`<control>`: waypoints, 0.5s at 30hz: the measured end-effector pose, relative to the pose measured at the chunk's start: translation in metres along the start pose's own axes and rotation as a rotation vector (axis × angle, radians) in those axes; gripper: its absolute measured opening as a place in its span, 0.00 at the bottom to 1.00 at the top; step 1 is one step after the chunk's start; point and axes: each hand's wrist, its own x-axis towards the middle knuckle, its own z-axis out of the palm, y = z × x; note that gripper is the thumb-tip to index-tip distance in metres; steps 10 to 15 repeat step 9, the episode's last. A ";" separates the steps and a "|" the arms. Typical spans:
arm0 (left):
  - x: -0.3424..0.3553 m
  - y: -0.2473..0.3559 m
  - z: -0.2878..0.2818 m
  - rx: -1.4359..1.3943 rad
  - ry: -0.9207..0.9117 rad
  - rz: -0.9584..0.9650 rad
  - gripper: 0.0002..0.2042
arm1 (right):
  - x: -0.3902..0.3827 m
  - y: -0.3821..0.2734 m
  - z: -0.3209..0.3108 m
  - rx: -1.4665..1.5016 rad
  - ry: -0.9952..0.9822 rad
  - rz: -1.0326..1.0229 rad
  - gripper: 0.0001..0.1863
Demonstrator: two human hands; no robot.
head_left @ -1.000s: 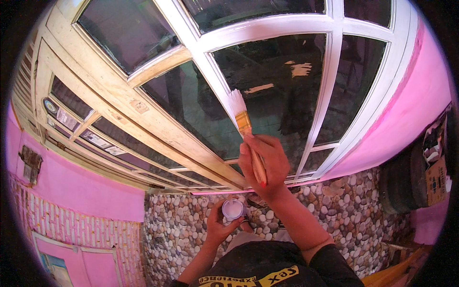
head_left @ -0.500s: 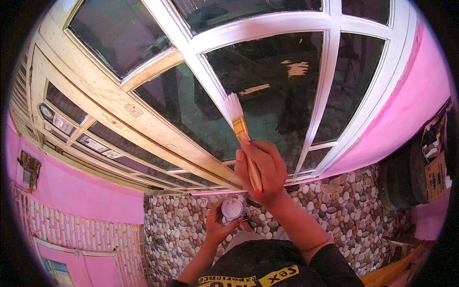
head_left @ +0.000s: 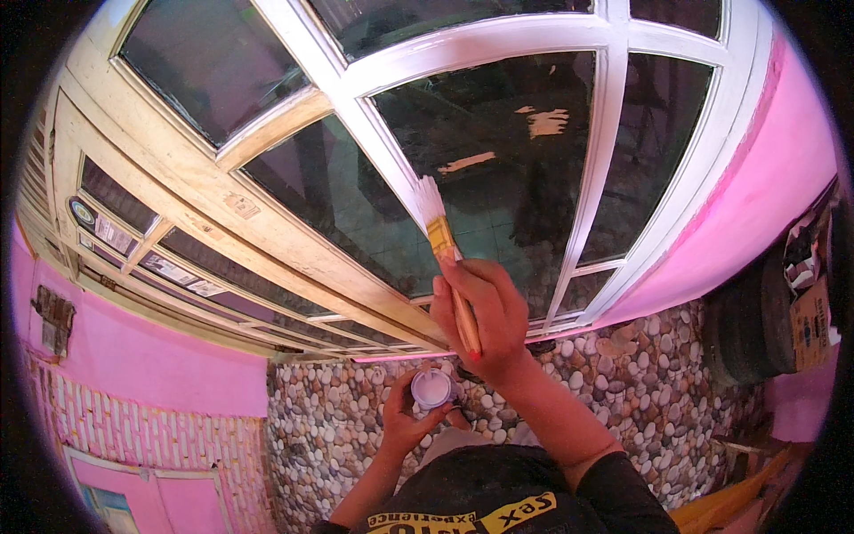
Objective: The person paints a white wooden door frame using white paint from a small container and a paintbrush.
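Observation:
My right hand [head_left: 485, 311] is closed around the wooden handle of a paintbrush [head_left: 440, 233] with a yellowish metal band. Its pale, paint-coated bristles touch an upright white bar [head_left: 382, 138] of a glazed window frame. Lower down, near my body, my left hand [head_left: 409, 411] grips a small cup of whitish paint [head_left: 431, 388] from the side, with the open top facing up. Dark glass panes [head_left: 498, 116] lie between the white bars. The wood farther left [head_left: 294, 233] is cream-coloured, with worn patches.
A pink wall [head_left: 712, 222] borders the frame on the right. Dark round stacked objects [head_left: 747, 311] and a cardboard box [head_left: 810, 327] stand at the right. The floor [head_left: 329, 445] has a pebble pattern. A brownish-orange plank-like object [head_left: 729, 494] lies at lower right.
The brush and my right hand have shifted slightly left in the picture, as has the window frame. The bristles stay at the same white bar; the left hand keeps its hold on the cup.

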 end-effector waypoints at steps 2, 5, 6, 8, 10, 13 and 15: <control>0.001 0.000 0.001 0.000 -0.004 -0.002 0.36 | 0.003 0.002 0.002 0.015 -0.002 -0.004 0.19; 0.003 0.002 0.002 -0.035 -0.023 0.016 0.35 | -0.003 0.003 -0.003 0.004 -0.080 0.036 0.19; 0.003 0.001 0.001 -0.032 -0.027 0.015 0.36 | -0.010 0.005 -0.003 0.003 -0.080 0.036 0.19; 0.004 0.000 0.002 -0.033 -0.030 0.025 0.36 | -0.024 0.010 -0.003 -0.049 -0.092 0.055 0.20; 0.004 0.001 0.002 -0.035 -0.028 0.035 0.36 | -0.025 0.011 -0.002 -0.032 -0.075 0.037 0.20; 0.004 0.001 0.002 -0.035 -0.028 0.035 0.36 | -0.025 0.011 -0.002 -0.032 -0.075 0.037 0.20; 0.004 0.001 0.002 -0.035 -0.028 0.035 0.36 | -0.025 0.011 -0.002 -0.032 -0.075 0.037 0.20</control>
